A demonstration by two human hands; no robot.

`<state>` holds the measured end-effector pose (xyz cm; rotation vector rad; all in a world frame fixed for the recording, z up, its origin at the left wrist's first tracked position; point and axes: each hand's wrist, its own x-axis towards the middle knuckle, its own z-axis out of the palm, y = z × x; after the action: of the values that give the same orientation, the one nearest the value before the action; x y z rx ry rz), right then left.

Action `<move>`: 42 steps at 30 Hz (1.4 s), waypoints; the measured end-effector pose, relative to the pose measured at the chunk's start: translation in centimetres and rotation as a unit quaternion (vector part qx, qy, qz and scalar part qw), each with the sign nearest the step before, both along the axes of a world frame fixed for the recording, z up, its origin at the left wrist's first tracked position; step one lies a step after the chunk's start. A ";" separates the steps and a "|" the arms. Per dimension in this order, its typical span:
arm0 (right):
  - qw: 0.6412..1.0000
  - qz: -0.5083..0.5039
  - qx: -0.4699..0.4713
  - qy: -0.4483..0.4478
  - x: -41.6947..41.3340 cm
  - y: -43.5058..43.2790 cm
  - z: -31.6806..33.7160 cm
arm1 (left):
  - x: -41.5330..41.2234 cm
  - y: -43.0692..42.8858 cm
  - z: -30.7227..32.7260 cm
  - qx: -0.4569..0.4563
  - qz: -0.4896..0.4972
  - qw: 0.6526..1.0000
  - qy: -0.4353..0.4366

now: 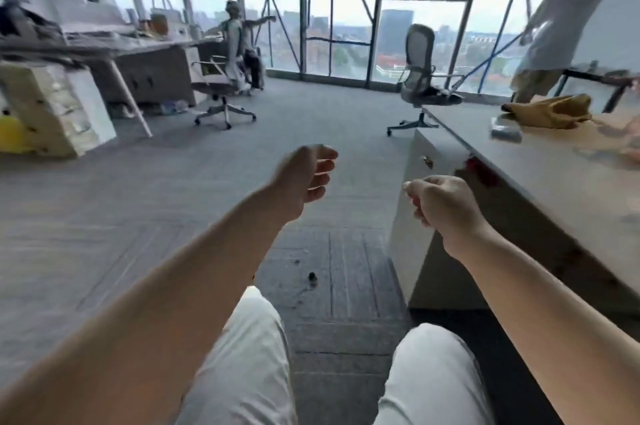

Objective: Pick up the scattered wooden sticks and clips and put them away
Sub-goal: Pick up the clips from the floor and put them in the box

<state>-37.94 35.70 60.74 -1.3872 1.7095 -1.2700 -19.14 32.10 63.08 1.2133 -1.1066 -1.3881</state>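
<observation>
Both hands are up in front of us, over the carpet (138, 217). The left hand (304, 179) hangs in a loose curl with nothing in it. The right hand (445, 205) is balled tighter, and we cannot tell whether anything small sits inside.

Down between our knees a small dark thing (312, 277) lies on the carpet. It is likely a clip, but it's too blurred to be sure. Red bits (482, 171) sit at the edge of the desk (554, 189), perhaps more clips. We can make out no sticks.

Clips should be light, hard and springy, so we pinch across the body with fingertips. Sticks would be thin and could snap, so we lift them mid-length.

The desk corner crowds our right arm. A chair (420, 78) and a standing person (561, 26) are well beyond.
</observation>
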 end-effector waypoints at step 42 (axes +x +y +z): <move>0.789 0.266 0.454 0.318 14.2 -45.9 -47.8 | 15.6 -41.4 -44.0 0.272 -0.206 0.833 -0.436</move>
<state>-23.79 -10.20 12.97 -1.5234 1.7227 0.4039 -3.52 -9.27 19.05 2.2675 -1.7296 -1.5545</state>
